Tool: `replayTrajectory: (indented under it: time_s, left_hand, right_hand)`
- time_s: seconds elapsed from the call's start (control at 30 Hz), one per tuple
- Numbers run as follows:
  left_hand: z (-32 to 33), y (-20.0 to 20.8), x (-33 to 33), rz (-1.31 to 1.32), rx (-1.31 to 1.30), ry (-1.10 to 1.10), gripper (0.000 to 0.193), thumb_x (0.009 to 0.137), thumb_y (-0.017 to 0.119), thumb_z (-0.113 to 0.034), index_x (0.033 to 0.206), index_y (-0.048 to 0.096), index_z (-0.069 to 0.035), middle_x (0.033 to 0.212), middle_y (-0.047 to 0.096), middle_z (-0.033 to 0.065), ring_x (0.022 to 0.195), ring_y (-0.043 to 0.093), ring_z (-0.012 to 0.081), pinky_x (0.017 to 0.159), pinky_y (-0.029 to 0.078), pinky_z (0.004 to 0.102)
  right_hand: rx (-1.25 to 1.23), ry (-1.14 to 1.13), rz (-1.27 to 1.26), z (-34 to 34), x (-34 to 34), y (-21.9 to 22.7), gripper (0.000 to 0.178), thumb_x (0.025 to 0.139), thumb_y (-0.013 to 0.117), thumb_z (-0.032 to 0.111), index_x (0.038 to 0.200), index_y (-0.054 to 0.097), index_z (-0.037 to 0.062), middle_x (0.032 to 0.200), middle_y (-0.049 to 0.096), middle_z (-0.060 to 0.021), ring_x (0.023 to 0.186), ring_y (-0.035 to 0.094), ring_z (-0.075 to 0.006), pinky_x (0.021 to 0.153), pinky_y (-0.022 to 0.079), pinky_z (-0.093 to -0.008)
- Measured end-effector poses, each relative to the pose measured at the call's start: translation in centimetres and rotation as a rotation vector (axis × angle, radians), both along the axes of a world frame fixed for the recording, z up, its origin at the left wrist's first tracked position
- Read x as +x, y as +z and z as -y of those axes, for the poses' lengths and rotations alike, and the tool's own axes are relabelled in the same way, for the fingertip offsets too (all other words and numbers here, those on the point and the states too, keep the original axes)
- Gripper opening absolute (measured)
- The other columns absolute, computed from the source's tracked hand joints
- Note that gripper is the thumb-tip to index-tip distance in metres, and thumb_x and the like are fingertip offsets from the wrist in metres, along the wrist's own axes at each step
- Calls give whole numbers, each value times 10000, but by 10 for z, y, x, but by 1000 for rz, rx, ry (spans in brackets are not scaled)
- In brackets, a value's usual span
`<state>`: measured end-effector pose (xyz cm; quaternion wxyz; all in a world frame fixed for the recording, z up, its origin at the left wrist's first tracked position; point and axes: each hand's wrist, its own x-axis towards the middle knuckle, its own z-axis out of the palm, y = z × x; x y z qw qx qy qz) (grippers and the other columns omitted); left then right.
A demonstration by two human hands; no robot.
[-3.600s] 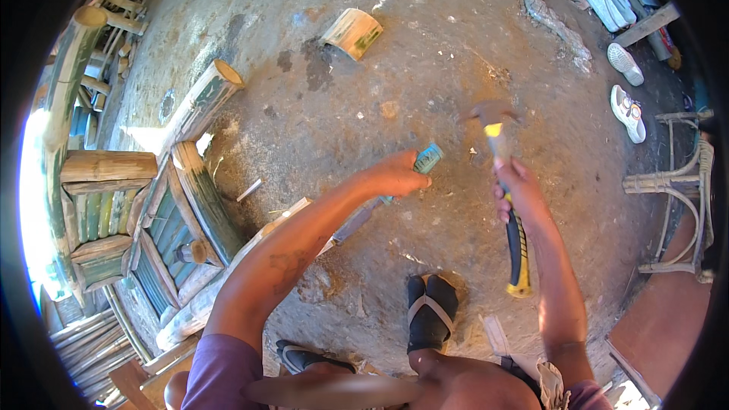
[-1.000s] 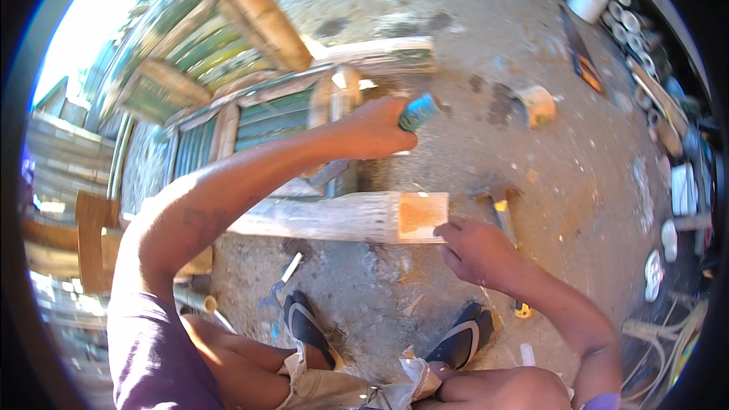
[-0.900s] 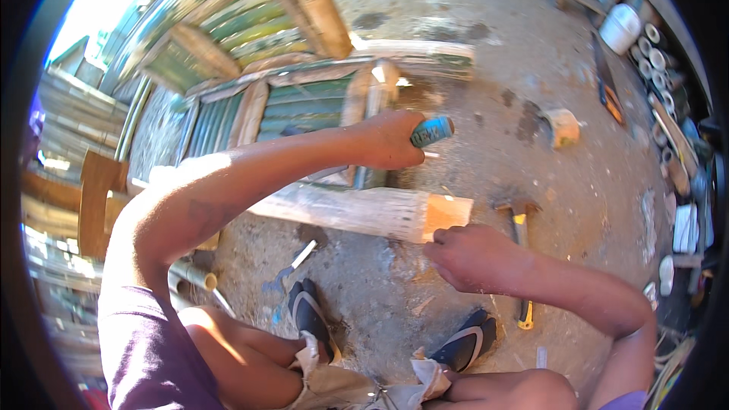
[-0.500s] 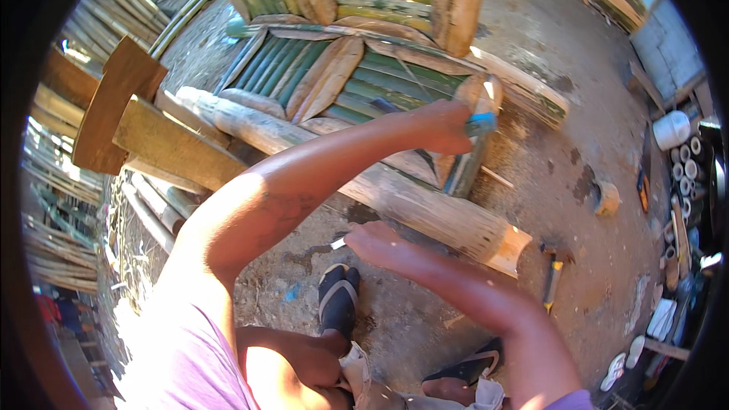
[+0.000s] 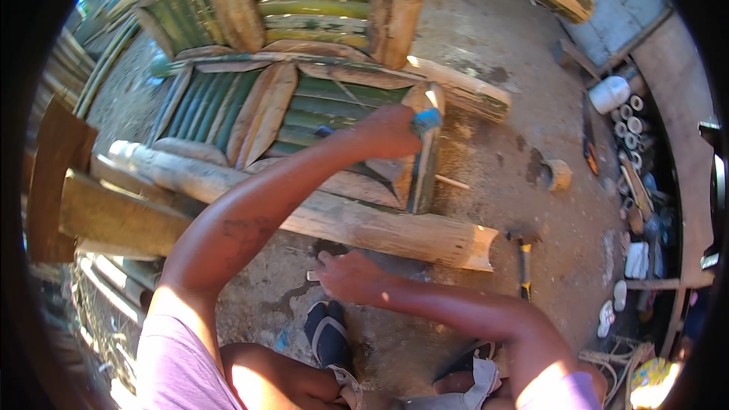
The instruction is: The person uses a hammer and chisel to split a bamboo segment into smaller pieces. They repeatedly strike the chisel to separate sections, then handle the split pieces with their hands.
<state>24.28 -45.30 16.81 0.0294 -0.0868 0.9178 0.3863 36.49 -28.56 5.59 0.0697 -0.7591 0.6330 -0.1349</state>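
Note:
My left hand [image 5: 391, 130] is closed around a tool with a blue end [image 5: 427, 121], above the right end of a bamboo bench seat [image 5: 342, 110]. The rest of that tool is mostly hidden by my hand, so its kind does not show. Green slats and pale split-bamboo strips make up the seat, with a thick bamboo pole [image 5: 357, 220] along its near side. Lower down, between the pole and my feet, my right hand [image 5: 349, 277] is closed on a small whitish piece [image 5: 312, 275], too small to name.
On the ground to the right lie a hammer [image 5: 525, 262] with a yellow-and-black handle and a short bamboo ring [image 5: 558, 175]. A white container [image 5: 609, 95] stands beside stacked tubes [image 5: 632, 125]. Wooden boards [image 5: 114, 212] jut in at left. The slatted backrest [image 5: 315, 7] rises beyond the seat.
The view has swung rightward, so the bench sits further left in it. My left hand stays over the seat's right end. A finger or thumb of my right hand now sticks up more.

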Motion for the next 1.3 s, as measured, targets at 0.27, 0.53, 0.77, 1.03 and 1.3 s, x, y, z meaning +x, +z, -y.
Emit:
replayTrajectory:
  time_s: [0.27,0.53,0.77,1.03,1.3]
  left_hand:
    - [5,-20,-67,129,72,117,436,722,653,-235,1041,646,62,1027,667,299,1014,658,407,875,523,460]
    - [-29,-50,-80,116,-87,-31,409,757,647,-215,1069,625,49,1047,665,285,1015,656,413,872,526,463]
    - [-51,-54,-84,66,-159,-113,365,756,646,-211,1022,610,36,979,663,280,959,650,435,835,515,477]
    - [-86,-68,-105,132,-148,-195,361,749,681,-212,1022,614,13,960,671,267,943,656,421,826,517,479]
    - [-114,-86,-136,34,-240,-118,314,752,659,-208,978,635,9,941,669,274,940,647,435,830,512,490]
  right_hand:
    - [360,-777,-65,-51,-221,76,219,824,681,229,955,692,53,986,676,-155,867,690,-336,739,568,-450]
    - [417,-844,-136,-62,-256,-50,184,813,678,173,965,669,70,998,672,-145,1011,658,-319,832,548,-429]
    - [526,-804,-105,-66,-253,-46,239,826,643,93,1064,633,68,986,700,-152,983,677,-325,828,549,-429]
    - [413,-958,76,-138,-282,-5,283,775,710,136,1031,632,42,979,690,-176,961,664,-357,826,528,-462]
    - [257,-947,184,-103,-264,-57,246,791,664,138,1019,656,46,982,692,-190,957,672,-361,831,534,-486]
